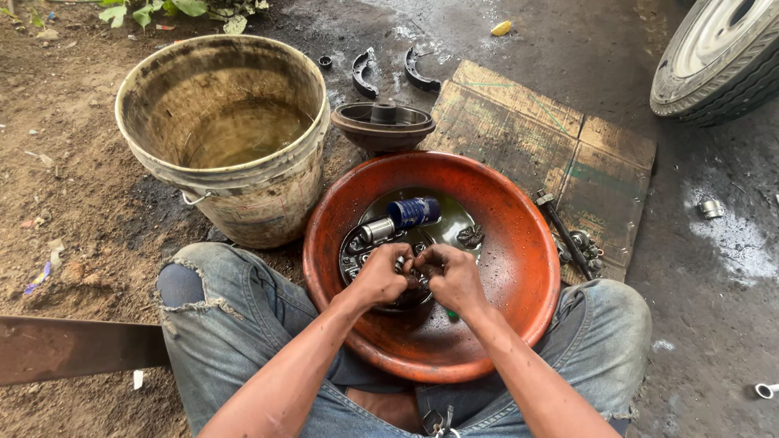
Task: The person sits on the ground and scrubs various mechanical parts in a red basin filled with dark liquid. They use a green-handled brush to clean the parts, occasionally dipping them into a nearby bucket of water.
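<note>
- Orange basin [519, 268] sits on the ground between the person's knees; near rim almost at the lap, far rim just under a dark brake drum [383, 123].
- Left of the basin a dirty bucket [223, 130] with murky water stands close, rims nearly touching; little open room on that side.
- Right rim of the basin lies over the edge of a flattened cardboard sheet [568, 138]; a dark tool [564, 231] and small metal parts lie there just outside the rim.
- Open room inside the basin is on its bare right wall and near wall; the centre is crowded.
- Round metal part [381, 243], dark and oily, lies in the basin's bottom left of centre; a blue cylinder [414, 212] with a silver end rests across its far edge.
- Left hand [380, 276] and right hand [454, 276] meet over the near edge of the round metal part, fingers curled together and pinching something small between them.
- What they pinch is hidden by the knuckles; cannot tell its shape. A bit of green shows under the right hand, too small to identify.
- Near half of the round metal part is covered by both hands.
- Two curved brake shoes [389, 71] lie on wet ground beyond the drum.
- A tyre [722, 57] is cut off at the top right corner; a flat plank [73, 349] is cut off at the left edge.
</note>
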